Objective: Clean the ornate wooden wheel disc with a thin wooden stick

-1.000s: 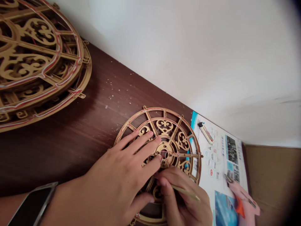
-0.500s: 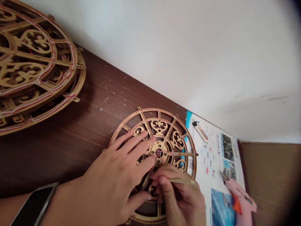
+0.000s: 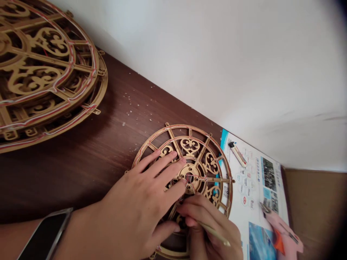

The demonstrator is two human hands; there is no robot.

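Observation:
A round gold openwork frame (image 3: 190, 146) with red and white wires along its rings lies on the brown table. Spread over its left side, my left hand (image 3: 141, 198) rests with its fingers apart and its fingertips near the hub. My right hand (image 3: 214, 227) is closed around a thin pale-gold stick (image 3: 215, 234), just below the hub. The stick's working end is hidden by the fingers. A black band (image 3: 45, 234) is on the left wrist.
Larger gold frames (image 3: 61, 94) are stacked at the upper left. On a printed sheet (image 3: 244, 184) at the right lie a small white tube (image 3: 238, 154) and a pink glue gun (image 3: 283, 225). A pale wall (image 3: 217, 65) stands behind the table (image 3: 116, 137).
The whole view has shifted, so things appear slightly further right. The stick in my right hand now tilts more steeply, its free end lower. My left hand keeps its place on the frame.

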